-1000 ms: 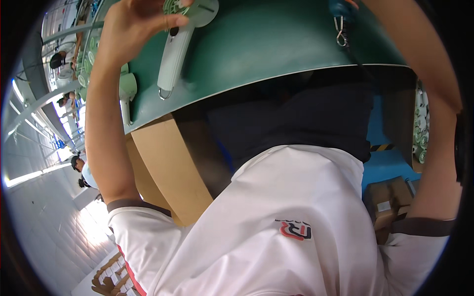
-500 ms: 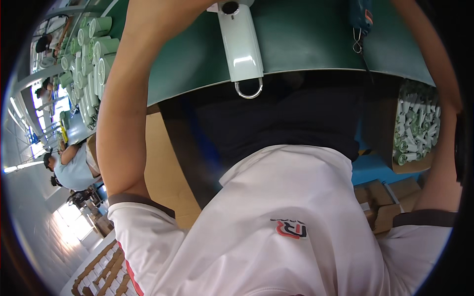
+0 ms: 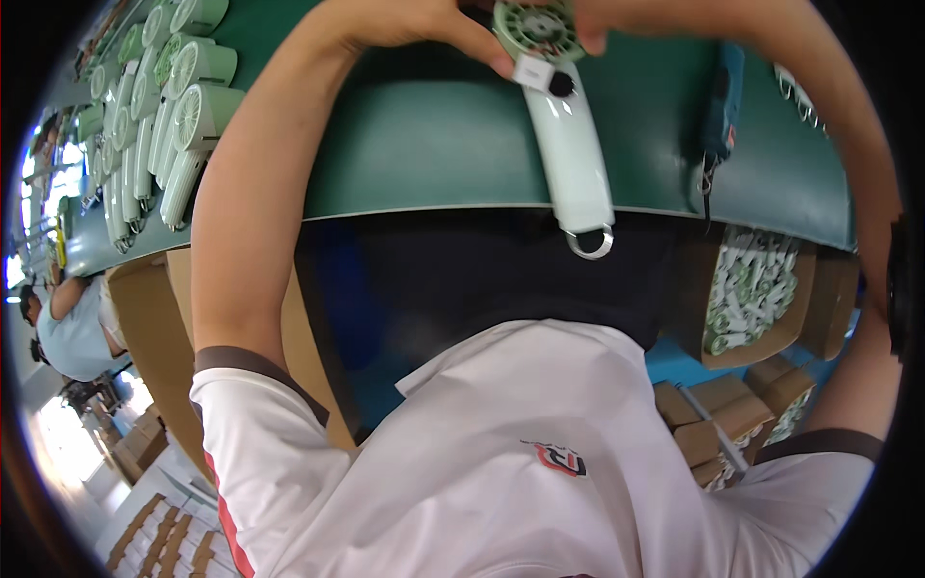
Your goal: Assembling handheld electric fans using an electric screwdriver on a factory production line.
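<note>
A handheld fan lies on the green work table, its white handle toward me and its metal loop hanging over the near edge. Its round green head shows open inner parts near the upper edge of the picture. My left hand grips the head from the left, the thumb against the rim beside a small white block. From the right, my right hand holds the other side of the head with fingers bent, partly cut off by the picture's edge.
Several similar green-and-white fans are piled at the left of the table. A blue electric screwdriver hangs at the right. Below it stands a carton of white-green parts. Another person works at far left.
My view has shifted, so the fan's head now shows between both hands. My right hand has come in to the fan from the right.
</note>
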The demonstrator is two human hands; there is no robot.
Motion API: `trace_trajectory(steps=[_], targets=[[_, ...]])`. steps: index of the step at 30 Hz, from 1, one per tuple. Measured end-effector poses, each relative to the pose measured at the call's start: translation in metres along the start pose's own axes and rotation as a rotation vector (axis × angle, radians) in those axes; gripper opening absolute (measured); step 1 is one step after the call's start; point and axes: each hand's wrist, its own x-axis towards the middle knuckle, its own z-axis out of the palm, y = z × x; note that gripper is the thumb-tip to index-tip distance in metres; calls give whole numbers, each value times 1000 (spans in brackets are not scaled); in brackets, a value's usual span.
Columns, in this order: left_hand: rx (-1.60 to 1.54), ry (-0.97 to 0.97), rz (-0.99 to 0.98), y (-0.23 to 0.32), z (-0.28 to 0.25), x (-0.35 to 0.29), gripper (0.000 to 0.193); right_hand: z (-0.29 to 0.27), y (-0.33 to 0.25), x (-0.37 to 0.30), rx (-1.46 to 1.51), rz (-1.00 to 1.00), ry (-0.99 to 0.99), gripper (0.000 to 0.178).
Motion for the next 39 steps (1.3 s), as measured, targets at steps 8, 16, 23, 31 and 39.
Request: trace_trajectory(steps=[8, 16, 23, 31, 39], targets=[[-55, 71, 124, -13, 4, -2, 67, 36, 22, 9, 15, -387, 462, 81], [255, -56, 30, -13, -25, -16, 70, 21, 21, 18, -38, -356, 234, 80], [494, 31, 3, -5, -25, -14, 60, 17, 17, 16, -163, -412, 219, 77], [75, 15, 95, -18, -19, -8, 65, 24, 8, 14, -17, -362, 291, 72], [-190, -35, 75, -19, -7, 4, 71, 39, 13, 12, 41, -351, 514, 72]])
